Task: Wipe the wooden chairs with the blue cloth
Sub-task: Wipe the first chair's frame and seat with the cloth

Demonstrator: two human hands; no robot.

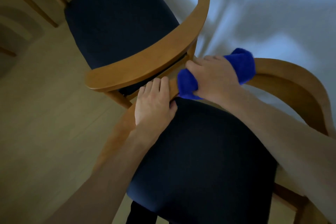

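Two wooden chairs with dark blue seat cushions stand side by side. The near chair (294, 82) fills the lower right, with its curved back rail running from centre to right. The far chair (145, 67) is at the upper middle. My right hand (214, 76) grips the blue cloth (241, 65), which is wrapped over the near chair's back rail. My left hand (154, 103) holds the same rail just left of the cloth, fingers over the wood and thumb on the cushion edge.
A white wall (272, 14) rises behind both chairs. Pale floor (45, 114) spreads to the left. Wooden furniture legs (36, 2) show at the top left. A dark leg (141, 212) is visible below the near seat.
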